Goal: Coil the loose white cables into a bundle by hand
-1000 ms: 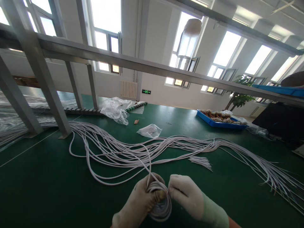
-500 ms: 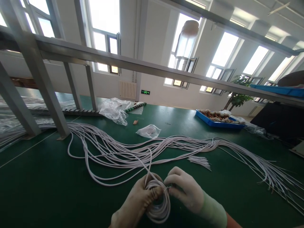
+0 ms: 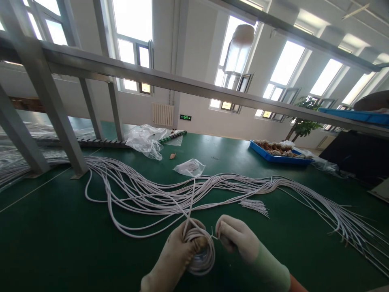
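My left hand in a smudged white glove [image 3: 172, 253] is shut tight on a round coil of white cable [image 3: 209, 259], with my thumb pressed over the top of it. The coil sits right in that hand and pokes out past my thumb to the right and down toward me. It is a bit longer than it is wide, and its long way seems to run toward and away from me. At its right edge, next to my thumb, is a thin white tie [image 3: 212, 231]. One end sticks up, away from me, and the other goes sideways to my right hand in a white glove with a green cuff [image 3: 241, 239]. Those fingertips are together and look to be pinching that end, just beside the coil but not on it. So the tie lies between my hands, and the coil is to the left of my right hand. Two strands of cable go up from the coil toward the long, loose white cables [image 3: 152, 192] on the green table [image 3: 91, 259]. Past them, farther from me, is a small clear plastic bag [image 3: 191, 167]
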`<state>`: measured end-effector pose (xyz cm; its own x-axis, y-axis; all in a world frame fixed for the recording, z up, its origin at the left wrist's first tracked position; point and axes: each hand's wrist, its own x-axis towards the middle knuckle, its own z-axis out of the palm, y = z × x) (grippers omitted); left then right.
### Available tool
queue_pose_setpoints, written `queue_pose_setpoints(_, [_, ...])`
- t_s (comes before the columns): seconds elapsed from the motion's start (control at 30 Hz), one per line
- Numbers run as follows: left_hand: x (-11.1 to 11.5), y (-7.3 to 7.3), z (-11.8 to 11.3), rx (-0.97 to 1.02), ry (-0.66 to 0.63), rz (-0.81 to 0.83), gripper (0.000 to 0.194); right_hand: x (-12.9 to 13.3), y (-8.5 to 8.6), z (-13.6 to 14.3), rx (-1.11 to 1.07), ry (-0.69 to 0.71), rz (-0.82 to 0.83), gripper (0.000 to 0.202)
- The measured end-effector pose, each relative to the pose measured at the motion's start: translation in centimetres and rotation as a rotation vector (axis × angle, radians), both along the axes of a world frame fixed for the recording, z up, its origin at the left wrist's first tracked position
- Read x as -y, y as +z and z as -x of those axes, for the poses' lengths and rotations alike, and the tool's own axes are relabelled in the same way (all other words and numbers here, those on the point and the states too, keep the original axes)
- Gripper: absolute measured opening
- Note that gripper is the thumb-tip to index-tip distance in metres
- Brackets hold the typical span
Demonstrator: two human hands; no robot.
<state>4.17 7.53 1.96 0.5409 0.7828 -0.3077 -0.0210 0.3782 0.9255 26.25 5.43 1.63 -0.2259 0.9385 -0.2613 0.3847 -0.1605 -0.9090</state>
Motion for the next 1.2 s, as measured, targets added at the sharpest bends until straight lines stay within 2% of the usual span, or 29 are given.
queue_pose_setpoints(0.07, [0.0, 0.1, 0.2, 0.065, 0.019, 0.059, 0.043, 0.3, -0.2, -0.4, 0.124, -0.006, -0.261, 0.02])
queue_pose_setpoints(0.13, [0.0, 0.3, 0.3, 0.107, -0.003, 0.104, 0.043, 0.5, -0.4, -0.5, 0.26, 0.074, -0.481, 0.022])
queue_pose_setpoints(0.2, [0.0, 0.3, 0.5, 0.127, -0.027, 0.147, 0.045, 0.5, -0.6, -0.4, 0.335, 0.16, -0.586, 0.018])
queue_pose_setpoints(0.27, [0.0, 0.2, 0.5, 0.13, -0.05, 0.153, 0.046, 0.5, -0.5, 0.0, 0.383, 0.186, -0.623, 0.016])
queue_pose_setpoints(0.33, [0.0, 0.0, 0.4, 0.075, -0.042, 0.078, 0.043, 0.4, -0.3, 0.6, 0.381, 0.142, -0.55, 0.013])
queue_pose_setpoints(0.43, [0.1, -0.2, 0.1, -0.149, -0.062, -0.119, 0.034, 0.1, -0.1, 1.4, 0.204, 0.029, -0.124, 0.012])
queue_pose_setpoints(0.5, [0.2, -0.2, 0.0, -0.238, -0.097, -0.182, 0.029, -0.1, -0.1, 1.4, 0.062, 0.033, 0.142, 0.014])
queue_pose_setpoints(0.57, [0.2, 0.0, -0.1, -0.187, -0.092, -0.155, 0.03, -0.2, -0.2, 1.0, -0.021, 0.061, 0.216, 0.018])
queue_pose_setpoints(0.63, [0.1, 0.1, -0.1, -0.09, -0.053, -0.085, 0.036, 0.0, -0.3, 0.6, -0.077, 0.012, 0.156, 0.026])
queue_pose_setpoints(0.73, [-0.1, 0.2, 0.1, 0.023, -0.009, 0.044, 0.047, 0.5, -0.5, 0.3, -0.101, -0.114, -0.092, 0.035])
queue_pose_setpoints(0.83, [-0.2, 0.0, 0.1, 0.128, 0.026, 0.105, 0.051, 1.0, -1.0, 0.8, -0.073, -0.156, -0.28, 0.036])
queue_pose_setpoints(1.03, [0.2, 0.2, 0.1, 0.166, 0.046, 0.127, 0.044, 1.8, -1.6, 2.5, -0.003, -0.197, -0.363, 0.044])
queue_pose_setpoints(1.2, [0.4, 0.6, 0.2, 0.147, 0.07, 0.139, 0.052, 2.3, -1.7, 4.3, 0.212, -0.15, -0.384, 0.034])
